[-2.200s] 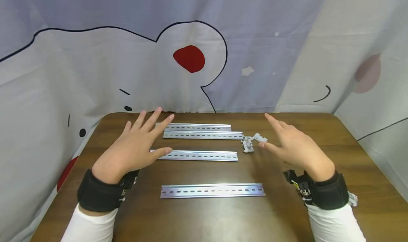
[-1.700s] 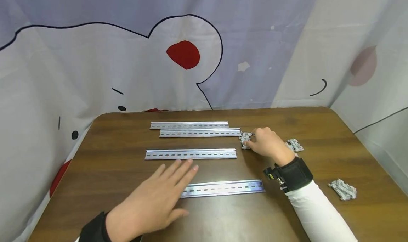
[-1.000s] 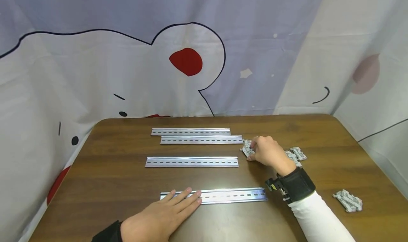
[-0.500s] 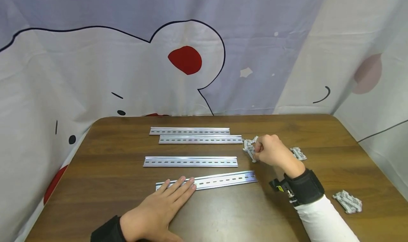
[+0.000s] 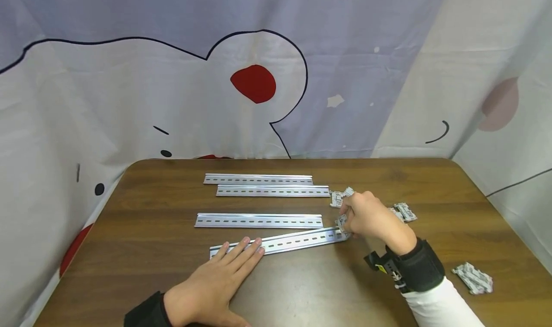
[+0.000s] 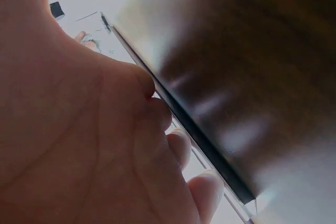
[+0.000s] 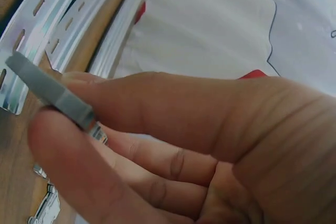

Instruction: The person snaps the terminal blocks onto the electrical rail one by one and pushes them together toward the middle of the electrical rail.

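A slotted metal DIN rail lies nearest the front of the table, slightly slanted, its right end farther back. Across its left part rest the straight, slightly spread fingers of my left hand. Between thumb and forefinger my right hand pinches a thin grey terminal block, held at the rail's right end. Whether the block touches the rail is unclear. In the left wrist view, the left fingertips lie along the rail's edge. Just behind the right hand sit more terminal blocks, partly hidden by it.
Three other DIN rails lie farther back: a middle one, another and the rearmost. To the right are small groups of terminal blocks, one beyond the right hand and one near the right edge. A printed curtain hangs behind.
From raised, my left hand came down onto the front rail, which has slanted and shifted back. My right hand reached the terminal blocks, took one and brought it forward to the rail's right end.
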